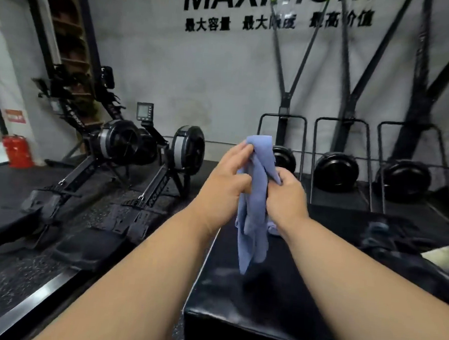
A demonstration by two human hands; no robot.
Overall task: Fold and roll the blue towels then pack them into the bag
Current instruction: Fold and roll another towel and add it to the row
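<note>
Holding a crumpled pale-blue cloth towel (254, 198) up in front of you, you are gripping it with both hands above a glossy black padded box (262, 300). Your left hand (228, 180) is pinching the towel's upper part between thumb and fingers, while your right hand (286, 195) is clutching the bunched fabric just beside it, slightly lower. The towel's loose end is hanging down between your forearms, its tip dangling just over the box top. A dark fabric bag (404, 243) is lying on the box's far right side, well apart from the towel. Two black rowing machines (145, 151) are standing on the floor to your left, a red canister (18, 151) beyond them.
</note>
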